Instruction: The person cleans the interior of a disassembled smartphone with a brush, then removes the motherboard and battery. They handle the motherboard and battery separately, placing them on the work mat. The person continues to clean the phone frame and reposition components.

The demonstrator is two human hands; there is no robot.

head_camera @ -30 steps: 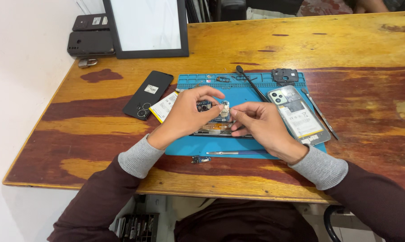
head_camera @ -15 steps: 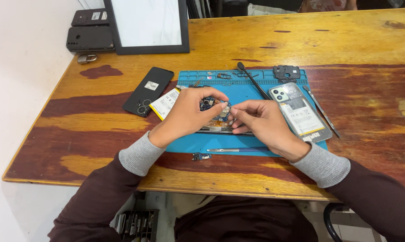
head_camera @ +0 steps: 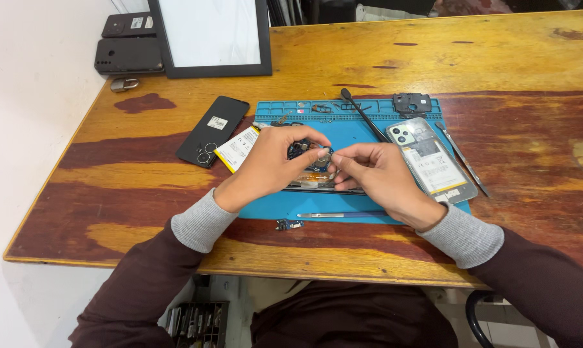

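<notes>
Bending over the blue mat [head_camera: 343,209], the person has both hands meeting above an opened phone [head_camera: 317,183] that lies flat near the mat's middle. The left hand [head_camera: 272,161] curls in from the left, fingertips pinched narrow on a small part [head_camera: 314,154] over the phone's upper end. The right hand [head_camera: 372,171] comes in from the other side, thumb and forefinger drawn close together and touching the same part; whether it truly grips it I cannot tell from here. Much of the phone is hidden under the two hands.

Just beside the right hand, on the mat's right edge, lies a back cover [head_camera: 433,161] with camera rings at its top. A black spudger [head_camera: 362,115] slants across the mat's upper part, and tweezers [head_camera: 340,214] lie along its near edge. A tiny board [head_camera: 289,224] sits on the table [head_camera: 143,174] just off the mat. Left of the mat rests a black phone [head_camera: 213,131], face down, with a yellow-edged battery [head_camera: 238,148] between it and the left hand. A framed panel [head_camera: 211,35] stands at the table's far side.
</notes>
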